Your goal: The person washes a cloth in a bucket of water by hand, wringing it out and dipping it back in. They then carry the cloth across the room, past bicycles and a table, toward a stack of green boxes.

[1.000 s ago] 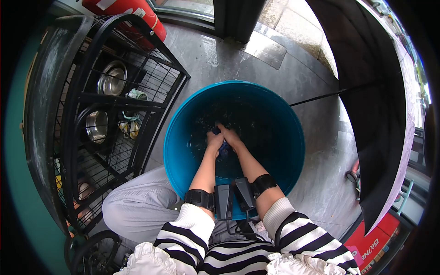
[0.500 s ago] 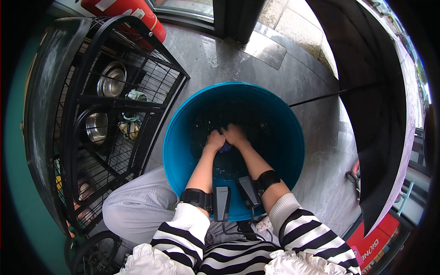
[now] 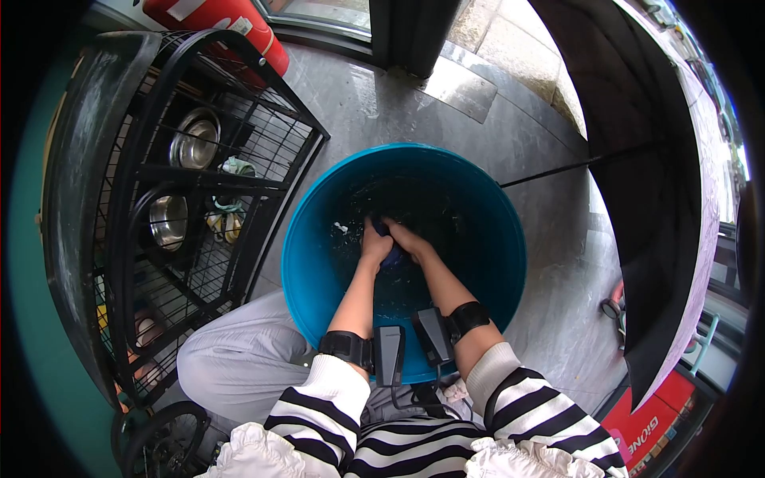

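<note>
A large round teal tub (image 3: 296, 279) stands in front of me with dark water (image 3: 414, 195) in it. Down inside, my left hand (image 3: 373, 242) and my right hand (image 3: 406, 238) meet near the middle. Both are closed around a dark blue wet cloth (image 3: 391, 257), part of which shows between and below them. Its full shape is hidden by my fingers and the dark water. A small patch of white foam (image 3: 340, 228) floats left of my left hand. Black straps with grey boxes circle both my forearms.
On the left stands a black wire cage (image 3: 215, 175) holding metal bowls (image 3: 195, 139). A red cylinder (image 3: 239, 32) lies behind it. An open black umbrella (image 3: 653, 199) fills the right side, its shaft reaching the tub's rim. A red box (image 3: 649, 422) sits at lower right.
My hands have shifted slightly in the water, still together on the cloth; more of my right hand's shape shows now. White foam has appeared at the left, and the tub sits marginally further left.
</note>
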`<state>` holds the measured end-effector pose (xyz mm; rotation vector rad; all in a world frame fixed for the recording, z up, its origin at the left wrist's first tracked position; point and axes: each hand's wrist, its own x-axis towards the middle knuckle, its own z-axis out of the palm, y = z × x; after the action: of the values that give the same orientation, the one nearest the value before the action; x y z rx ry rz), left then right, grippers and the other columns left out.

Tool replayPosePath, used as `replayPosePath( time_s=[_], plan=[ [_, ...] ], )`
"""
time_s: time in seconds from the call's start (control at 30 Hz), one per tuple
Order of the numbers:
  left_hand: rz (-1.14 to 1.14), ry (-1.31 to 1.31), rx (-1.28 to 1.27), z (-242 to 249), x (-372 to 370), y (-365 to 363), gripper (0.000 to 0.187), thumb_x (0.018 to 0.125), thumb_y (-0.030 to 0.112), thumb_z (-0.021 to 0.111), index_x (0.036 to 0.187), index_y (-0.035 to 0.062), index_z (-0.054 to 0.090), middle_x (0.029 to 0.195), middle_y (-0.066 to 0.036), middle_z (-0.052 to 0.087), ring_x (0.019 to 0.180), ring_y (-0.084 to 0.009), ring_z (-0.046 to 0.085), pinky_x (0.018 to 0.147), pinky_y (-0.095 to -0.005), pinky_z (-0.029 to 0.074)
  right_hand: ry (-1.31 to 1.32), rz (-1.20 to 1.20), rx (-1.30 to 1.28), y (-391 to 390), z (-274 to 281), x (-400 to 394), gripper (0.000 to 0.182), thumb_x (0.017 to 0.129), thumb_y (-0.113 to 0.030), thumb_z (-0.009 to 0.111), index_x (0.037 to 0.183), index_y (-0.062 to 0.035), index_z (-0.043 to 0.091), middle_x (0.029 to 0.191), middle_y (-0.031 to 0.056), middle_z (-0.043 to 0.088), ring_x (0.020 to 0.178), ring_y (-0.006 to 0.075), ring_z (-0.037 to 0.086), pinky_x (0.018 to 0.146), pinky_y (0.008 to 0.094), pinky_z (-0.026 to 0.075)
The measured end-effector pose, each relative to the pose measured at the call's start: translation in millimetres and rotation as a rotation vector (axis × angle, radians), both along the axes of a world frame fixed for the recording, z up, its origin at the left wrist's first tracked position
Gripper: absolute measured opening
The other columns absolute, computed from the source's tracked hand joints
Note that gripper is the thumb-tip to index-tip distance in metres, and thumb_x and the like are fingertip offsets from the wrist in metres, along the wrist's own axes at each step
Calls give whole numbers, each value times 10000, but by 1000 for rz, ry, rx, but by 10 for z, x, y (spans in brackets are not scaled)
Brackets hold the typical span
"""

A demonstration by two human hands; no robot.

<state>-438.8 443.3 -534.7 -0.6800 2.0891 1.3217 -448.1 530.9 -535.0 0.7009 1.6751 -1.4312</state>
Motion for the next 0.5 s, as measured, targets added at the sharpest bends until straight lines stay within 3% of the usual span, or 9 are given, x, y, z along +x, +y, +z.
replayPosePath(
  time_s=[0.1,0.23,0.3,0.43,0.5],
  plan=[
    [-44,-7,-204,69,-34,71,561,629,131,541,1156,141,350,1069,-216,447,1013,-361,409,854,-390,339,124,-43,40,-74,48,-41,587,740,-435,385,1115,16,409,1173,188,379,1097,252,361,883,294,280],
    [-66,-9,-365,178,-45,91,357,675,223,535,1010,103,498,979,-208,506,929,-357,473,790,-412,388,0,-59,117,-97,-192,-12,564,716,-420,432,1055,29,461,1107,205,438,1041,260,418,838,300,318],
    [-61,2,-366,232,-46,89,327,686,226,521,983,91,510,964,-207,513,919,-361,477,780,-416,392,214,-118,288,-136,-276,49,540,705,-420,453,966,48,514,999,224,504,952,277,483,785,308,354],
    [-105,-37,-373,294,-69,84,313,701,223,500,975,72,508,953,-217,514,915,-360,478,772,-418,393,137,-176,291,-142,-379,58,530,702,-415,450,914,65,529,933,247,522,918,298,502,768,317,368],
    [-134,-3,-347,214,-69,61,338,698,223,505,997,68,488,957,-221,509,918,-364,475,776,-419,388,83,-70,268,-102,-366,29,564,701,-438,419,969,50,508,1006,270,461,975,347,444,829,355,337]
  ],
)
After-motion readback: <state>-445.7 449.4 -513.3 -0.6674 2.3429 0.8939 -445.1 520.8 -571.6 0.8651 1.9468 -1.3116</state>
